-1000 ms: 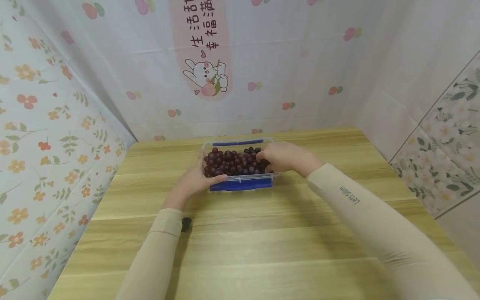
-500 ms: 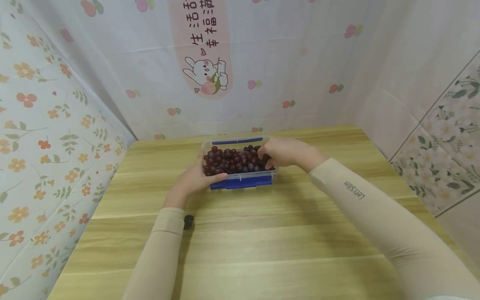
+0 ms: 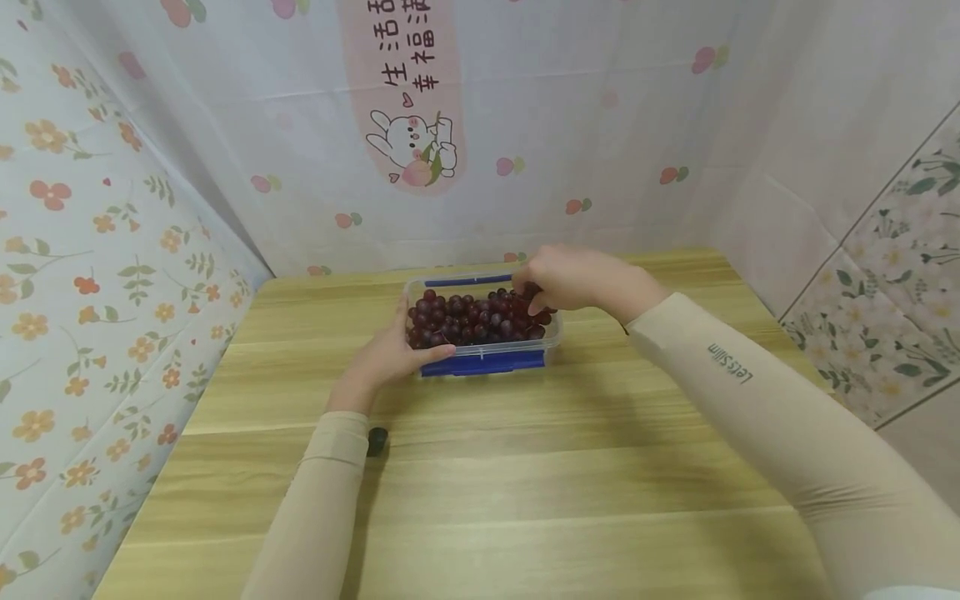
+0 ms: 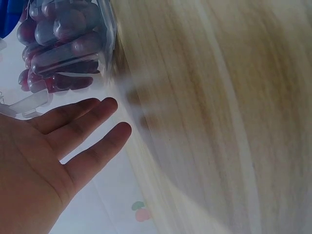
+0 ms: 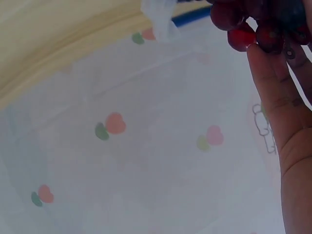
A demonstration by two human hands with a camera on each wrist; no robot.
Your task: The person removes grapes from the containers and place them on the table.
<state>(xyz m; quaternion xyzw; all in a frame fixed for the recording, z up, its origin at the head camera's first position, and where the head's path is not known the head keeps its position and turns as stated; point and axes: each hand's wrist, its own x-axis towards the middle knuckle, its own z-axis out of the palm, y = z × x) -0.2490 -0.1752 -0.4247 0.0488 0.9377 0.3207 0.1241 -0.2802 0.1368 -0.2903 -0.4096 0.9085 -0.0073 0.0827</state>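
A clear plastic container (image 3: 510, 363) with blue latches stands toward the back of the table, filled with dark red grapes (image 3: 457, 323). My left hand (image 3: 381, 362) rests against its left end, thumb lying on the front rim. In the left wrist view several fingers (image 4: 92, 134) of that hand are extended beside the container's clear wall (image 4: 110, 24). Over the right end, my right hand (image 3: 573, 279) grips a bunch of grapes (image 5: 243, 27) by its upper part. The right wrist view shows round red grapes against the fingertips. Whether the bunch is fully apart from the grapes below cannot be told.
The wooden table (image 3: 525, 483) stretches toward the front. A white curtain (image 3: 570, 142) with a rabbit print hangs right behind it, and a floral cloth (image 3: 97, 333) lines the left side. A small dark object (image 3: 377, 442) shows beside the left sleeve.
My right hand has risen from inside the container's right end, drawing the bunch of grapes upward. The left hand and the container have stayed in place.
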